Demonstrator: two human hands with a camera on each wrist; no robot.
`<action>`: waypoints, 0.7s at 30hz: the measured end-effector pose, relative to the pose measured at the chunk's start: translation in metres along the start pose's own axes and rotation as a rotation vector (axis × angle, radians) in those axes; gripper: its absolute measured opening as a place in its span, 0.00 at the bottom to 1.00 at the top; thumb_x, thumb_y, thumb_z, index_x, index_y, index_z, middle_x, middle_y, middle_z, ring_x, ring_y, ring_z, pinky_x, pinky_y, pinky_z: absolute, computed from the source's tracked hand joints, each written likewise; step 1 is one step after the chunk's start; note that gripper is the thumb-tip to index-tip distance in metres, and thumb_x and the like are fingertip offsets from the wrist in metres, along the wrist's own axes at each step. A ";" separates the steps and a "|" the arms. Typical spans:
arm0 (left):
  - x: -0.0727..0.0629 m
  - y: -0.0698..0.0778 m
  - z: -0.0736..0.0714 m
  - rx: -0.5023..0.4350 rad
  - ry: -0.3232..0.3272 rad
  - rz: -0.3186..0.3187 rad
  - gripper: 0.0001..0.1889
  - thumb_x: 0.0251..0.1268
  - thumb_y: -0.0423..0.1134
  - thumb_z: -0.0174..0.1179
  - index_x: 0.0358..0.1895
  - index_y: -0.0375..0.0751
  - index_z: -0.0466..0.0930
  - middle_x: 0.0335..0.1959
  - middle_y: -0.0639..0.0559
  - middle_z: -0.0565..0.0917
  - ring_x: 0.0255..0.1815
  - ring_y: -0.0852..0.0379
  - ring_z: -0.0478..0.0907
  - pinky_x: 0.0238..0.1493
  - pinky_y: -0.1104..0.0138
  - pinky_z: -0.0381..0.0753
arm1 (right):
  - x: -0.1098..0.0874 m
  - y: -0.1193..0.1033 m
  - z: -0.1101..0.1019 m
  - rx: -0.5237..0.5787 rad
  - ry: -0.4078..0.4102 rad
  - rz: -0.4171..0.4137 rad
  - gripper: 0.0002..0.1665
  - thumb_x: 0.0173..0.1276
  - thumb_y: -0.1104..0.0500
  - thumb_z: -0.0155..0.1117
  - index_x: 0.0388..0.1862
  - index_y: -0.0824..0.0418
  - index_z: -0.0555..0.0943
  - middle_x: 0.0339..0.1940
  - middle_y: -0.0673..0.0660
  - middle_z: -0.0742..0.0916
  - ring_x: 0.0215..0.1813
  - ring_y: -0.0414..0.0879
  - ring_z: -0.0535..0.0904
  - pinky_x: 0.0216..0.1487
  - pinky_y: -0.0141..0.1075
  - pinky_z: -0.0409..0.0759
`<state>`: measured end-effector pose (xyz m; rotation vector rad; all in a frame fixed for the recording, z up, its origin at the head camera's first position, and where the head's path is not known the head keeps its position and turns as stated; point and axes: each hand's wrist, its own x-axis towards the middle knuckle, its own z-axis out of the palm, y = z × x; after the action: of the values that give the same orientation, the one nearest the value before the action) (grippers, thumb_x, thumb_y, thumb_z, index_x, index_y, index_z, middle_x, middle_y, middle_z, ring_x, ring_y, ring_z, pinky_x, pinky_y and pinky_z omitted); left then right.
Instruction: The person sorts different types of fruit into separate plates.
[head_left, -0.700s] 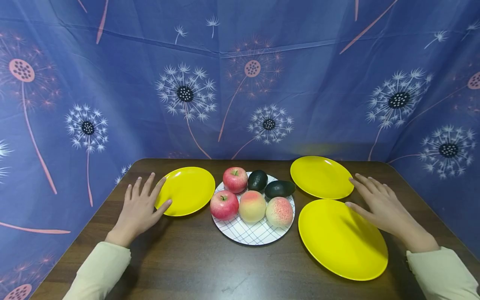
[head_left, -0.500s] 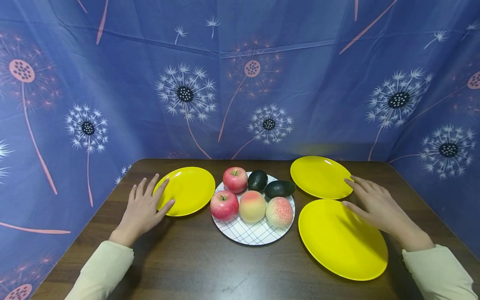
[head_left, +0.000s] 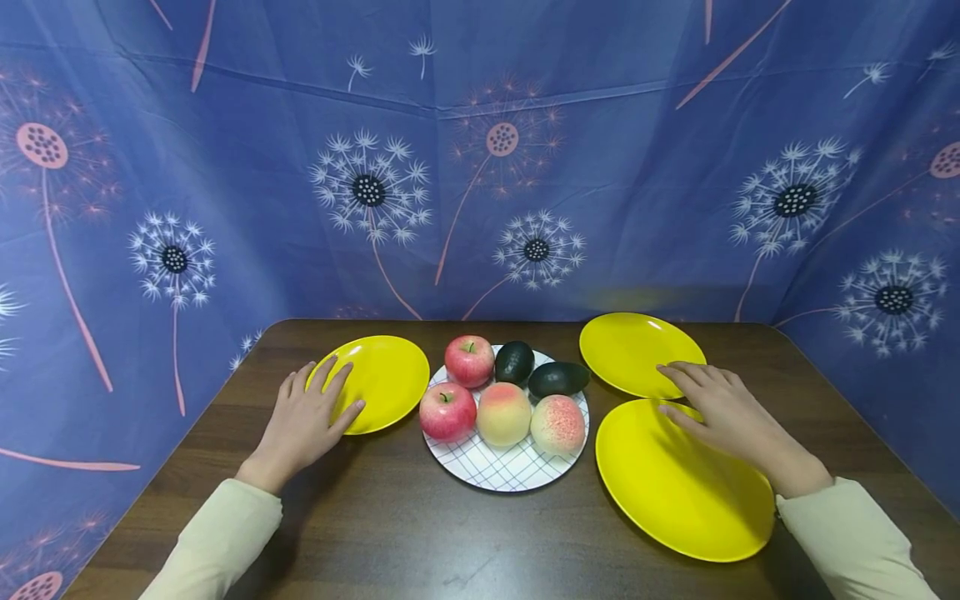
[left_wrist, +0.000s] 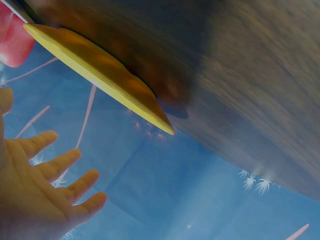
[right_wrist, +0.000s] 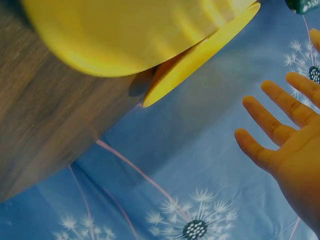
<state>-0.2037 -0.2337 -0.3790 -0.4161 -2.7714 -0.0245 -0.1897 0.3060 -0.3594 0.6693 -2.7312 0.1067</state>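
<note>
The left yellow plate (head_left: pixel 390 379) lay by the spread, empty left hand (head_left: pixel 303 421). The front yellow plate (head_left: pixel 671 500) and back yellow plate (head_left: pixel 633 350) lay by the spread, empty right hand (head_left: pixel 727 412). A checked plate (head_left: pixel 498 473) sat between the hands

Four plates (head_left: pixel 386 383), two apples (head_left: pixel 447 412), two avocados (head_left: pixel 558 379), two peaches (head_left: pixel 503 415)

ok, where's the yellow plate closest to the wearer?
Head view: closest yellow plate is right of the checked plate, just in front of another yellow plate, on the right of the table, with the right hand over its far part.
</note>
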 end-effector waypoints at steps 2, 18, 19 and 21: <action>0.001 0.003 0.000 0.003 0.001 0.007 0.33 0.62 0.58 0.49 0.66 0.42 0.61 0.66 0.38 0.63 0.64 0.33 0.58 0.62 0.42 0.54 | 0.002 -0.002 0.002 -0.002 -0.007 -0.011 0.33 0.59 0.50 0.63 0.60 0.64 0.69 0.57 0.64 0.76 0.58 0.61 0.69 0.55 0.60 0.62; 0.010 0.029 0.002 -0.030 0.036 0.058 0.31 0.62 0.57 0.49 0.63 0.41 0.65 0.62 0.40 0.69 0.60 0.38 0.64 0.60 0.44 0.59 | 0.019 -0.024 0.012 -0.005 -0.080 -0.073 0.31 0.60 0.48 0.62 0.58 0.62 0.72 0.55 0.62 0.78 0.56 0.60 0.72 0.56 0.58 0.65; 0.011 0.030 0.002 -0.035 0.036 0.062 0.31 0.62 0.57 0.50 0.63 0.41 0.65 0.62 0.40 0.69 0.60 0.38 0.64 0.60 0.44 0.60 | 0.020 -0.026 0.012 -0.002 -0.086 -0.074 0.31 0.60 0.48 0.62 0.58 0.62 0.72 0.56 0.62 0.78 0.56 0.60 0.72 0.57 0.58 0.65; 0.012 0.034 0.002 -0.041 0.037 0.070 0.31 0.62 0.57 0.50 0.63 0.41 0.65 0.62 0.41 0.69 0.60 0.38 0.64 0.59 0.44 0.60 | 0.022 -0.029 0.013 0.005 -0.094 -0.077 0.31 0.60 0.48 0.62 0.58 0.62 0.72 0.56 0.62 0.78 0.56 0.59 0.72 0.57 0.58 0.65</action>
<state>-0.2054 -0.1975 -0.3779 -0.5184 -2.7220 -0.0718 -0.1986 0.2690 -0.3646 0.7984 -2.7913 0.0653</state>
